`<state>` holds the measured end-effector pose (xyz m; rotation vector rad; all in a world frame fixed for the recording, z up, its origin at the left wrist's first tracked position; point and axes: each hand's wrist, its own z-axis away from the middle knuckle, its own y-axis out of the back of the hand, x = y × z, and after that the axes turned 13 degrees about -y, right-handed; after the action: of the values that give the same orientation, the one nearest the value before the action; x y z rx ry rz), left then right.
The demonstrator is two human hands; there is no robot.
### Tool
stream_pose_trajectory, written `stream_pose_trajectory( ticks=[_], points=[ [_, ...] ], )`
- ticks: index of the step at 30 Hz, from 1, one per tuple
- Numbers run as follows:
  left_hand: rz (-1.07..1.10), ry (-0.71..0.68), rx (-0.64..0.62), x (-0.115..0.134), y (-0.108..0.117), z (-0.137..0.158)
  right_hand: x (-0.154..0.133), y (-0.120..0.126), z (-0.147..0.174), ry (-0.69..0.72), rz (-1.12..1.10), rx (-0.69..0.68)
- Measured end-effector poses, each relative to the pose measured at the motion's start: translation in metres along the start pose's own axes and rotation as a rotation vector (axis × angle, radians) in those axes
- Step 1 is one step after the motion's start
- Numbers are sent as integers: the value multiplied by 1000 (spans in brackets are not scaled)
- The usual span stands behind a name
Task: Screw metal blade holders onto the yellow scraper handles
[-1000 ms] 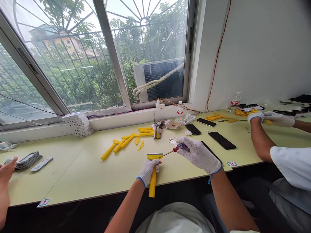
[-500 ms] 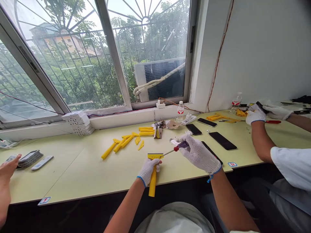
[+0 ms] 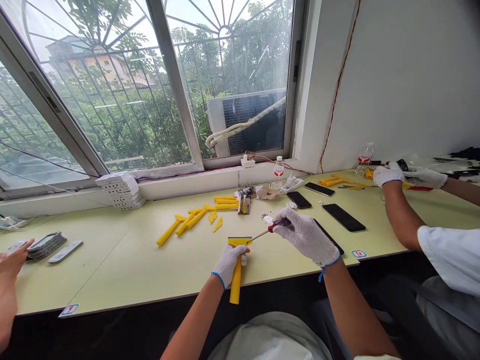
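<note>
My left hand (image 3: 229,262), in a white glove, is closed around a yellow scraper (image 3: 235,287) whose handle points down past the table edge. A metal blade edge shows along the top of its head. In my gloved right hand (image 3: 303,235) is a screwdriver (image 3: 270,229) with a red and dark handle. Its tip meets the right side of the scraper's head. Beyond my left hand lie several yellow scraper handles (image 3: 191,221) and two small yellow plates (image 3: 217,224). Small screws (image 3: 264,216) sit near my right hand, partly hidden by it.
Several phones (image 3: 344,217) lie right of my right hand. A water bottle (image 3: 278,172) stands near the window sill. At right, a co-worker's gloved hands (image 3: 389,174) handle something dark. Another person's hand (image 3: 13,260) is at left, by stacked grey pieces (image 3: 47,245).
My right hand has shifted very slightly, with the screwdriver tip still on the scraper's head. The co-worker's hands at right have moved a little left and up.
</note>
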<state>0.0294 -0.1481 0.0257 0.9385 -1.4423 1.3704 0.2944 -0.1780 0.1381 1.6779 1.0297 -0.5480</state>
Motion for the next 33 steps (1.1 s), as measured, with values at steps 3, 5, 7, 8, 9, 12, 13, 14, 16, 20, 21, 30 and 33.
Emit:
stream_pose_trajectory(
  ticks=[3,5,7,8,9,12,13,14,16,20,21,30,33],
  points=[
    [-1,4,9,-1,0,0,4,-1,-2,27,96,58],
    [-3,1,12,-1,0,0,6,-2,-3,36,159,111],
    [-6,-3,8,0,0,1,7,-2,-3,36,193,145],
    [-8,-4,7,0,-1,2,7,-2,-3,43,199,152],
    [-11,-4,7,1,-1,2,6,-2,-3,57,200,151],
    [-16,-12,9,2,-1,3,4,-1,0,134,155,103],
    [-16,-14,6,1,-1,2,4,0,1,165,123,71],
    [-17,-14,2,1,-1,2,4,0,1,194,90,41],
    [-20,-9,3,-1,1,1,4,-1,2,225,33,-6],
    [-13,0,15,-5,3,0,4,-3,1,165,-3,-22],
    [-11,0,12,-5,3,0,4,-3,0,151,-4,-23],
    [-57,-24,13,-4,3,0,5,0,1,-40,-118,-118],
    [-42,-22,-2,-5,3,0,6,2,-1,-23,-50,-70]
  ],
)
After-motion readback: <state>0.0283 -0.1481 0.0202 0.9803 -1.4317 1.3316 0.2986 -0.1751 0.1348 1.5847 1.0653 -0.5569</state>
